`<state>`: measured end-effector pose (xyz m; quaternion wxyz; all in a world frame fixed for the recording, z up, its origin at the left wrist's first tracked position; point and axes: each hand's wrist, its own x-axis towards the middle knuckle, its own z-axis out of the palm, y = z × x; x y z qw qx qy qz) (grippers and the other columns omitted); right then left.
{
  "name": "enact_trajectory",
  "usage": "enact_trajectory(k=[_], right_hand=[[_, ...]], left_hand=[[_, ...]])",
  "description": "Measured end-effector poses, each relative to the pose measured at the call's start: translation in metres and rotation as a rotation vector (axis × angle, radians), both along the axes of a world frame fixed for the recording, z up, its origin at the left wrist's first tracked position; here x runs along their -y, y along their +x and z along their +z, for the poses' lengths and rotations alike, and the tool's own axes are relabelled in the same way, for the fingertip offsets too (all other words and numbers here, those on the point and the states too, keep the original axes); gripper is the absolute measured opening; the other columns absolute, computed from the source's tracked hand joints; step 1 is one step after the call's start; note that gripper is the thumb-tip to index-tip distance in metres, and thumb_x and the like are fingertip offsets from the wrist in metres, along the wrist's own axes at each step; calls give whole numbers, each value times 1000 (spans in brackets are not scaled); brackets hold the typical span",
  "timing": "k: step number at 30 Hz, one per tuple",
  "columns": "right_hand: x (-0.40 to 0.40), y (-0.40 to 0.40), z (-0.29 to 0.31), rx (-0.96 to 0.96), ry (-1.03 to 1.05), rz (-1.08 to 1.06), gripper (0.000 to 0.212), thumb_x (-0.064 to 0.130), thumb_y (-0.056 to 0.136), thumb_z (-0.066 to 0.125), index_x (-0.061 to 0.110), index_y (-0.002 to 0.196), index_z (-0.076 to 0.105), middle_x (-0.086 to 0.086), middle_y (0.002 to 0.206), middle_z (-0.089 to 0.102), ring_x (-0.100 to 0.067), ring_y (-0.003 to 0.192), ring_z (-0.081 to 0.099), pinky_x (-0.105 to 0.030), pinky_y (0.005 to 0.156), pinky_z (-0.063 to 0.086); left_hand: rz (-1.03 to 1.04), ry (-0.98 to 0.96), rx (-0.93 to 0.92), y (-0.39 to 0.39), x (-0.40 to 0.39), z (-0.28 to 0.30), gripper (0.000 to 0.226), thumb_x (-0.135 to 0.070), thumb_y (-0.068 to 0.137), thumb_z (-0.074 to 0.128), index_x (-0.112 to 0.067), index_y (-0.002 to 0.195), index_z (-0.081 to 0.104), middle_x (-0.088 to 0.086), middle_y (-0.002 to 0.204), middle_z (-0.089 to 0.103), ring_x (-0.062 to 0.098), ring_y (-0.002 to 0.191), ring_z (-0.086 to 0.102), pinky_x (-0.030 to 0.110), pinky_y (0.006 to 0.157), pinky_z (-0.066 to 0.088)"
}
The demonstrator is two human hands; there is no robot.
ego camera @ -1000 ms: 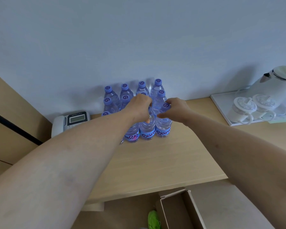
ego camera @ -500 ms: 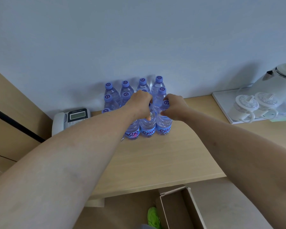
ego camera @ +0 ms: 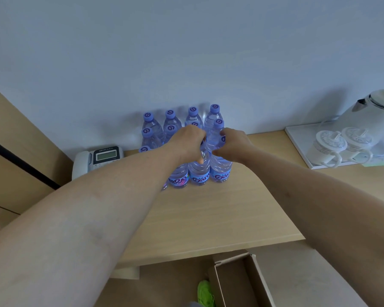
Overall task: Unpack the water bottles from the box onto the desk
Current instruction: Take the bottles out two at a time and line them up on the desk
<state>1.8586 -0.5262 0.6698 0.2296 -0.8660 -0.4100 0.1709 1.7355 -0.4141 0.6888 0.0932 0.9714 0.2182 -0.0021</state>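
Observation:
Several clear water bottles with purple caps [ego camera: 170,122] stand in rows against the wall at the back of the wooden desk [ego camera: 208,216]. My left hand [ego camera: 190,144] grips the neck of a front-row bottle [ego camera: 198,173], covering its cap. My right hand [ego camera: 233,144] grips the upper part of the front-right bottle [ego camera: 221,171]. Both bottles stand upright on the desk, side by side. The cardboard box [ego camera: 237,282] sits open on the floor below the desk's front edge; the part of its inside that shows holds nothing.
A desk phone [ego camera: 98,158] sits left of the bottles. At the right, a white tray [ego camera: 297,142] carries two lidded mugs [ego camera: 328,147] and a white kettle [ego camera: 372,116]. A green shoe [ego camera: 205,293] shows beside the box. A wooden panel flanks the left.
Both hands stay on the two front bottles, which they have nudged slightly back toward the rows. The view has shifted a little.

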Motion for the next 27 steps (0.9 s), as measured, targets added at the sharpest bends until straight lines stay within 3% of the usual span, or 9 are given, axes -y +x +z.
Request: enact_trajectory(k=[3,7,10,14,16,19,22,24,27], right_hand=[[-9,-5,11,147,83,-71,37,30,76,65,13,109,61,-6,99,64,-30,94,58,-37,77,52],[-30,-24,20,252,115,-66,32,31,76,61,20,105,66,-6,105,63,-33,105,53,-37,79,42],[-45,-47,21,259,117,4,26,31,78,61,26,103,68,-2,96,63,-32,105,54,-37,79,40],[-62,-70,20,284,18,141,31,48,81,60,34,108,66,1,101,69,-27,110,55,-40,89,43],[-68,-80,20,360,-58,207,43,67,81,51,32,99,68,3,93,68,-24,104,55,-41,88,39],[-74,-91,23,426,-121,230,67,86,71,38,22,66,59,5,68,56,-22,80,51,-39,76,34],[-79,-96,23,379,-103,251,52,61,78,64,19,57,41,3,60,45,-23,74,53,-29,57,33],[-81,-98,24,367,-92,268,53,49,79,70,17,54,37,1,56,42,-23,65,50,-27,46,27],[-84,-102,26,390,-98,284,53,39,80,72,15,53,34,-1,54,39,-24,62,46,-28,47,28]], left_hand=[[12,16,132,-11,-10,9,41,-41,68,78,-18,99,64,-3,92,56,22,88,58,30,67,44],[34,58,165,-37,-35,23,33,-41,78,71,-21,104,68,1,101,60,23,94,58,28,73,39],[104,56,149,-62,-49,25,28,-37,78,68,-21,101,69,-1,96,57,23,91,59,30,74,45],[168,53,125,-88,-60,21,23,-31,80,67,-18,99,70,5,101,65,26,92,61,33,77,49],[194,44,135,-98,-63,17,20,-29,80,67,-17,96,71,5,97,66,26,88,61,30,71,47],[225,2,124,-112,-67,12,16,-29,79,66,-18,89,70,2,89,67,22,78,57,27,65,42],[244,-35,114,-121,-72,7,13,-33,80,67,-20,80,67,-3,76,61,21,73,57,25,60,37],[266,-54,118,-124,-73,4,21,-37,80,66,-19,70,61,-2,69,58,22,69,56,27,55,37],[281,-80,115,-124,-74,1,24,-40,80,63,-17,72,64,2,70,61,22,68,57,29,56,41]])
